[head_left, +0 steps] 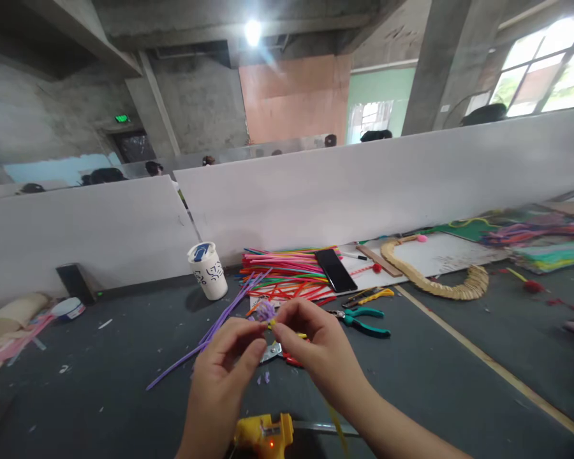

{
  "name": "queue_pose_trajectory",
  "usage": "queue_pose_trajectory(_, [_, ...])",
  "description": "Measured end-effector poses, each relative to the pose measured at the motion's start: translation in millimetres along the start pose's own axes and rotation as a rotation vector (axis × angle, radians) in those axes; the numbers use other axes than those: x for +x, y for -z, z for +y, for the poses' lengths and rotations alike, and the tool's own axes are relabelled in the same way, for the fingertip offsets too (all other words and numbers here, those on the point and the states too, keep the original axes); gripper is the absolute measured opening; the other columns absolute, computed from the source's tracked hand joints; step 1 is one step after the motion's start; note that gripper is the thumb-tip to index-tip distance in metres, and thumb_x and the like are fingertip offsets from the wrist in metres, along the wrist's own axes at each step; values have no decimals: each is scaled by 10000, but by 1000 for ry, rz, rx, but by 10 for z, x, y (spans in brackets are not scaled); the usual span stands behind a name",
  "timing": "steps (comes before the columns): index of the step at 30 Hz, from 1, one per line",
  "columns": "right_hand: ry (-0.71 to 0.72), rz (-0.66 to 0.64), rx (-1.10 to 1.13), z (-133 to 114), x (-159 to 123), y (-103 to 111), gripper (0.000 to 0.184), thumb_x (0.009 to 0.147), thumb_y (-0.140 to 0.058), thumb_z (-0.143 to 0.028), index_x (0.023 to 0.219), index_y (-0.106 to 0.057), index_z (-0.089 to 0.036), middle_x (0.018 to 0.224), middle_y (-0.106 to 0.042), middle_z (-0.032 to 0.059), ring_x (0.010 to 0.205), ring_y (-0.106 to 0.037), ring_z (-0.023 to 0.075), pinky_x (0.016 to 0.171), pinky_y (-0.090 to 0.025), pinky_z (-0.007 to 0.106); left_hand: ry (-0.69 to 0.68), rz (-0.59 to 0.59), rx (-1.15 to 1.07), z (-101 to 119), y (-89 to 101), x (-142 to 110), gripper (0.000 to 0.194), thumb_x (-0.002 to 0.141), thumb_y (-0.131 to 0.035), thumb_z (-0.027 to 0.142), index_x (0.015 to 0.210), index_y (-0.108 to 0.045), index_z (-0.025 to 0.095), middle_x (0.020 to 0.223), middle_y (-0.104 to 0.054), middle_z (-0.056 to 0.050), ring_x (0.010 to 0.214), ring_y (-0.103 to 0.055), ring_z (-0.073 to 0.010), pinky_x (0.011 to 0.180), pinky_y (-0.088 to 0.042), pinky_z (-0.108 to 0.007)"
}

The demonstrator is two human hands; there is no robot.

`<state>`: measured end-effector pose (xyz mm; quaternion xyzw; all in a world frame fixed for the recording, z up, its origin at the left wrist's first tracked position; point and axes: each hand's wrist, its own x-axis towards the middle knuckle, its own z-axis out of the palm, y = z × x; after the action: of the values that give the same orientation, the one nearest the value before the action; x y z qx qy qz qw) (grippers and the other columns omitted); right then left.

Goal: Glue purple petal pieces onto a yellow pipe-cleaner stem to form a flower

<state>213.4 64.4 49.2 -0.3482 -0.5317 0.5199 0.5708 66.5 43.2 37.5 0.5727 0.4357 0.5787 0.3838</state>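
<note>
In front of me both hands meet at a small fuzzy purple flower-like piece (266, 310) with a bit of yellow at its base. My left hand (222, 373) pinches from the left side, fingertips at the base. From the right, my right hand (323, 344) closes thumb and forefinger on the same yellow base. A yellow strip (335, 424) hangs below my right forearm; whether it joins the flower is hidden. Behind the hands lie red-handled pliers or cutters (273, 352), partly covered. Loose purple pipe cleaners (227, 312) spread beyond my left hand.
A yellow glue gun (264, 435) with a lit orange light lies nearest me. Teal-handled pliers (363, 320), a yellow utility knife (375, 294), a phone (335, 270) and colourful pipe cleaners (287, 264) lie beyond. A white cup (208, 274) stands left, before a white partition (344, 185).
</note>
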Motion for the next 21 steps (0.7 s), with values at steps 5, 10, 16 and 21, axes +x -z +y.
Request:
queue_pose_trajectory(5, [-19, -25, -22, -42, -55, -51, 65, 651, -641, -219, 633, -589, -184, 629, -581, -23, 610, -495, 127, 607, -382, 263, 165, 57, -307, 21, -118, -14, 190, 666, -849, 296, 842, -801, 244, 787, -691, 6, 782, -616, -152, 715, -502, -205])
queue_pose_trajectory(10, [-144, -131, 87, -89, -66, -55, 192, 659, -661, -344, 646, -558, -183, 572, -545, -33, 522, -472, 106, 536, -380, 246, 261, 89, -461, 204, -199, 4, 218, 551, -905, 323, 683, -786, 197, 656, -638, 22, 610, -567, -109, 564, -490, -177])
queue_pose_trajectory(16, [-189, -199, 134, -53, -70, -34, 253, 710, -652, -402, 662, -538, -181, 544, -543, -27, 510, -495, 110, 557, -423, 257, 331, 135, -471, 290, -275, -19, 203, 567, -884, 292, 628, -741, 162, 618, -614, 27, 501, -547, -94, 480, -481, -193])
queue_pose_trajectory(21, [5, -76, -30, -50, -69, 10, 137, 703, -681, -263, 666, -576, -183, 649, -566, -11, 623, -505, 134, 603, -406, 261, 349, 182, -446, 243, -223, 3, 190, 576, -883, 254, 670, -748, 157, 598, -646, 31, 450, -495, -30, 434, -395, -104])
